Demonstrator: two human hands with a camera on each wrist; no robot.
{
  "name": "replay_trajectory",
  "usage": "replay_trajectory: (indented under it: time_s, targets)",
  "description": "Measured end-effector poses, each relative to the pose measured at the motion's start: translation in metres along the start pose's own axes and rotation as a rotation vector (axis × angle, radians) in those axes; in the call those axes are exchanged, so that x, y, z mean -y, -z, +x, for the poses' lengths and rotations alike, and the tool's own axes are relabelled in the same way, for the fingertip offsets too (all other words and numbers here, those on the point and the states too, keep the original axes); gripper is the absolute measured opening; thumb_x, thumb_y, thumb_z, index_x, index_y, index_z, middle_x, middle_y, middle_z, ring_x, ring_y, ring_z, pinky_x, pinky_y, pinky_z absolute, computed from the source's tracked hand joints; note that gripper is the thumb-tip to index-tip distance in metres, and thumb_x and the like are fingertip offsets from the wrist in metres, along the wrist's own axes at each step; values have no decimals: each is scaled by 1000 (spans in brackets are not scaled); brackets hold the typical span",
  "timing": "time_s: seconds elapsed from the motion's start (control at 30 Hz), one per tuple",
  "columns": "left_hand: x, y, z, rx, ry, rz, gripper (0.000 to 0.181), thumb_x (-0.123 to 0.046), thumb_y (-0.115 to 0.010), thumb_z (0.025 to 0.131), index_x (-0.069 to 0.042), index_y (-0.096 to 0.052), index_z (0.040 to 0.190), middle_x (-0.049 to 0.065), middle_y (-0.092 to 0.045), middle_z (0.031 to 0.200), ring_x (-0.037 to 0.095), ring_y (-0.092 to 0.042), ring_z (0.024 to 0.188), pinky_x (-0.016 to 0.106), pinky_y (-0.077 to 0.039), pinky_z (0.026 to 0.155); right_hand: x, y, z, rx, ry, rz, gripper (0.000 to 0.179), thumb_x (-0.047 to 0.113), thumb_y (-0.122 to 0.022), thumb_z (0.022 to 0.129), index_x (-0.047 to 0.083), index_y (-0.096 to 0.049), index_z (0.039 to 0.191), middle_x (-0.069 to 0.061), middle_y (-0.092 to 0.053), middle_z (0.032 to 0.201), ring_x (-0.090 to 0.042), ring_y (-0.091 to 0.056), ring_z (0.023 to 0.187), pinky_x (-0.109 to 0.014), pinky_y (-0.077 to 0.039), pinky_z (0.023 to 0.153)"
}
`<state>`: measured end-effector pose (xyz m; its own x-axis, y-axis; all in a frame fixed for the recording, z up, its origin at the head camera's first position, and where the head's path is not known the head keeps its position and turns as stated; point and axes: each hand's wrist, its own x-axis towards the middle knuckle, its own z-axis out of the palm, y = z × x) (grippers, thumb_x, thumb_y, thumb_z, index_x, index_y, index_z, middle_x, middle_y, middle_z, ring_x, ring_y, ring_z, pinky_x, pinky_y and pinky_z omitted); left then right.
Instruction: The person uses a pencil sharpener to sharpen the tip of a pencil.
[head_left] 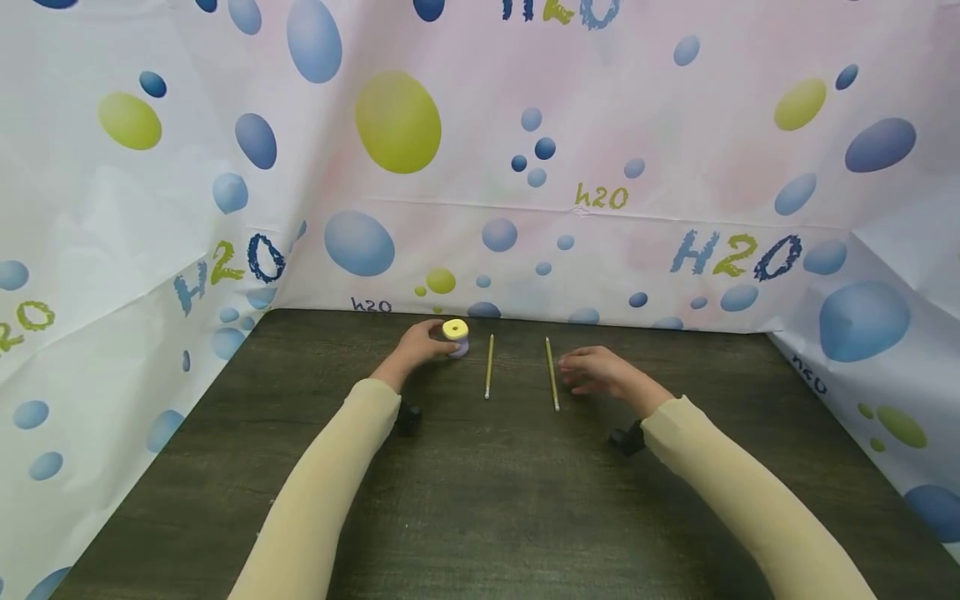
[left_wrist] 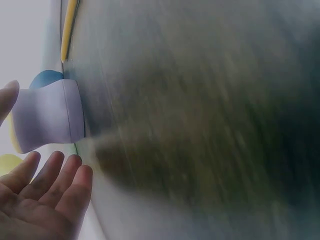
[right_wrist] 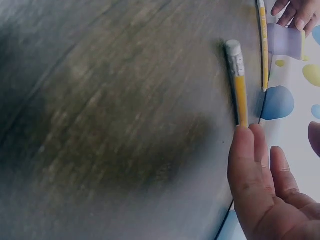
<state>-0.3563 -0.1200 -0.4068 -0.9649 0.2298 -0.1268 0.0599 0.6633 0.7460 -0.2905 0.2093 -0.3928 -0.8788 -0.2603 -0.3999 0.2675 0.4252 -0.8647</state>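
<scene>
A small lilac, waisted object with a yellow top (head_left: pixel 455 330) stands upright on the dark table; a dark mark sits in the middle of that top. Around it my left hand (head_left: pixel 422 343) has its thumb and fingers spread, and the left wrist view shows a gap between the fingertips (left_wrist: pixel 75 165) and the lilac side (left_wrist: pixel 45 112). Two yellow pencils with white eraser ends lie on the table, one left (head_left: pixel 489 367) and one right (head_left: pixel 552 375). Just right of the right pencil is my right hand (head_left: pixel 596 372), loosely bent, its fingertips close by the shaft (right_wrist: pixel 241 100).
The dark wooden table (head_left: pixel 480 500) ends at the back against a white sheet (head_left: pixel 480 183) printed with bubbles and H2O lettering. That sheet also rises along both sides. Dark wrist straps (head_left: pixel 627 439) show beneath my sleeves.
</scene>
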Motion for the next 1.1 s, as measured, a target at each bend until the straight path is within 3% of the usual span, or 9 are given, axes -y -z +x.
replay_trajectory:
  time_s: [0.63,1.1]
  targets:
    - [-1,-7,7,6,8,-42,69,-24,-71,96,2,-42,153,26,-51,149,41,-53,135,51,-46,112,1,0,13,-16,-83,52,59,20,-45,109,-11,-26,156,-34,-37,158,-44,-48,143,-44,-54,106]
    - [-4,-4,6,0,-1,-66,65,-22,-71,96,2,-45,150,25,-54,147,40,-58,131,49,-50,108,2,-2,24,-16,-106,40,58,19,-44,110,-10,-27,156,-32,-36,159,-43,-47,144,-45,-53,108]
